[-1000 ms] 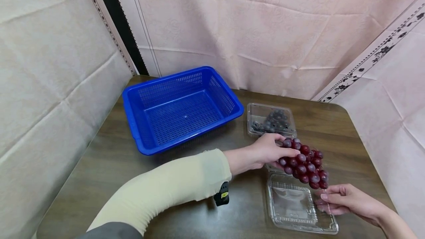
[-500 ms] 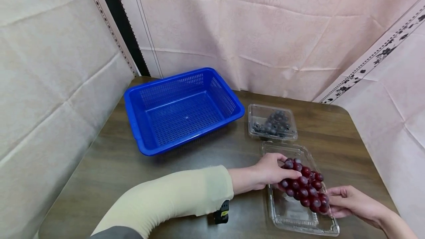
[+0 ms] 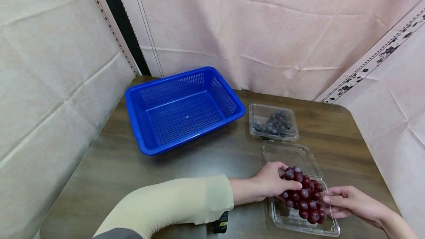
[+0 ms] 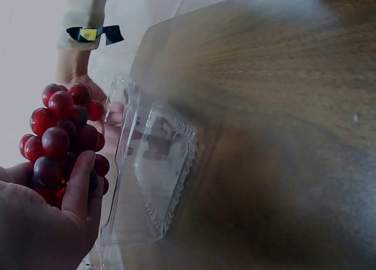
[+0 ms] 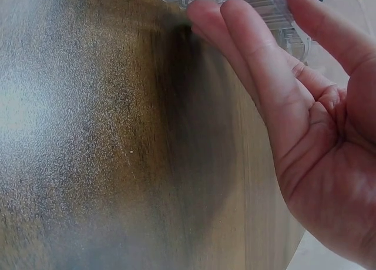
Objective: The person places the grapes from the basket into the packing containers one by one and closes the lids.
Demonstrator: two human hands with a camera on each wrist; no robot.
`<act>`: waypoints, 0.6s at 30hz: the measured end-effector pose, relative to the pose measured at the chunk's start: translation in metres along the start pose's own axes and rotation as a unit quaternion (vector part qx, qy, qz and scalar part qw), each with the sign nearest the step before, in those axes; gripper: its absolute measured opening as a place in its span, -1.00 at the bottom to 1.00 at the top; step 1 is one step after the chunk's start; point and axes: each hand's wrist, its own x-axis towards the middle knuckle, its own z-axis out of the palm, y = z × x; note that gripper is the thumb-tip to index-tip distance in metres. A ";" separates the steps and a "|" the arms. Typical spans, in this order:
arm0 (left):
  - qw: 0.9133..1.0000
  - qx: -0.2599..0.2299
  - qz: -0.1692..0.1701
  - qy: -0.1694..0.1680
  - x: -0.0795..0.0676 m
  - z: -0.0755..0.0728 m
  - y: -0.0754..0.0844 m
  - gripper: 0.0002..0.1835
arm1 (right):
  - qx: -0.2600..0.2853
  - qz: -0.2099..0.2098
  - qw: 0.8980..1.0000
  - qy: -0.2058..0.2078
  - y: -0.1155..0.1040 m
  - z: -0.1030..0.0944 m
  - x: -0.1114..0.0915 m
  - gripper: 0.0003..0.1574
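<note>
My left hand (image 3: pixel 273 183) holds a bunch of red grapes (image 3: pixel 304 195) low over the base of a clear plastic clamshell container (image 3: pixel 278 221). In the left wrist view, the fingers curl round the grapes (image 4: pixel 57 142) beside the container's wall (image 4: pixel 124 129). On the container's right side, my right hand (image 3: pixel 352 203) pinches its edge between thumb and fingers. The right wrist view has that hand (image 5: pixel 317 114) from the palm side, with the container (image 5: pixel 285 35) between thumb and fingertips. Its lid (image 3: pixel 292 158) lies folded back, away from me.
A second clear plastic container (image 3: pixel 255 112) with dark grapes (image 3: pixel 277 121) stands behind the lid, near the table's back edge. To the left is a blue perforated basket (image 3: pixel 184 148). Cloth curtains (image 3: pixel 239 28) surround the wooden table (image 3: pixel 109 172).
My left hand has lowered the red grapes toward me, from above the lid side down to over the container's base. My right hand has stayed at the container's right edge.
</note>
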 end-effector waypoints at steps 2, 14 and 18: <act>1.000 0.022 0.009 0.006 -0.001 0.001 -0.002 -0.70 | -0.003 0.003 1.000 0.001 -0.001 0.000 0.000 -0.65; 0.968 0.237 0.057 0.059 -0.007 0.010 -0.006 -0.58 | -0.003 0.011 1.000 0.001 -0.003 0.000 0.001 -0.75; 0.965 0.244 0.076 0.054 -0.009 0.013 -0.007 -0.57 | -0.001 0.004 1.000 -0.005 -0.003 0.000 0.002 -0.74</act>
